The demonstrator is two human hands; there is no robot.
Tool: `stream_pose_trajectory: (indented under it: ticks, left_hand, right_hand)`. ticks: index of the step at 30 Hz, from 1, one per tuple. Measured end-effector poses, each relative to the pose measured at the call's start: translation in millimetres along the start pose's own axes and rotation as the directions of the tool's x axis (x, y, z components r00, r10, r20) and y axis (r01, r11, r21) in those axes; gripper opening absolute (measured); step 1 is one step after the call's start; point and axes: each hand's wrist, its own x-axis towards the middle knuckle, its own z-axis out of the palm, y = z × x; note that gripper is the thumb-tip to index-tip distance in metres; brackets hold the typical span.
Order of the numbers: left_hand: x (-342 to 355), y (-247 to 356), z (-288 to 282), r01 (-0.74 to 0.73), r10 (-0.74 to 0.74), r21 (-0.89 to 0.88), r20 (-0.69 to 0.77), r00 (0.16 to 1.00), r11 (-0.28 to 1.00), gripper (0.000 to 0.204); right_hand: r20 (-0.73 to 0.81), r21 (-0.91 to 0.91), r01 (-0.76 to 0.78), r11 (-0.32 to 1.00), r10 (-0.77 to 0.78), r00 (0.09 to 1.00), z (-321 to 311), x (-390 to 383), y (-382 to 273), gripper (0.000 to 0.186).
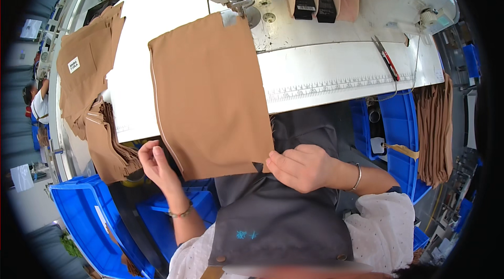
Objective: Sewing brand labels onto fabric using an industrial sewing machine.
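A brown fabric panel lies across the white sewing table and hangs over its front edge. Its top right corner is by the needle area of the sewing machine, and a pale line runs down its left side. At the lower right corner, the fingertips of my right hand pinch the panel near a small notch. My left hand is raised beside the lower left edge, apart from the panel, its fingers loosely bent with nothing seen between them.
Stacked brown fabric pieces lie at the left, with more draped below. Red-handled snips rest near the printed ruler. Blue bins stand at both sides, and brown pieces hang over the right one.
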Motion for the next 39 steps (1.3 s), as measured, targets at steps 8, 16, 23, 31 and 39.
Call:
stream_pose_trajectory:
  ticks: [8,16,23,31,39]
  left_hand:
    - [24,6,-30,0.352,-0.299,-0.103,0.343,0.890,0.930,0.017]
    - [30,26,-26,0.384,-0.352,0.010,0.419,0.837,0.923,0.015]
    - [40,36,-17,0.357,-0.335,0.022,0.403,0.852,0.934,0.014]
    - [71,41,-3,0.275,-0.314,0.151,0.432,0.846,0.949,0.017]
    - [101,39,14,0.196,-0.266,0.194,0.466,0.844,0.961,0.019]
  right_hand:
    - [-0.009,-0.032,0.097,0.995,-0.097,0.995,-7,11,7,0.013]
    - [0.037,-0.021,0.109,0.994,-0.108,0.993,-12,15,12,0.015]
    - [0.064,-0.039,0.115,0.993,-0.113,0.992,-11,19,27,0.015]
    - [0.078,-0.026,0.130,0.991,-0.128,0.989,-6,31,51,0.019]
    - [0.083,-0.071,0.150,0.986,-0.144,0.986,-2,45,76,0.014]
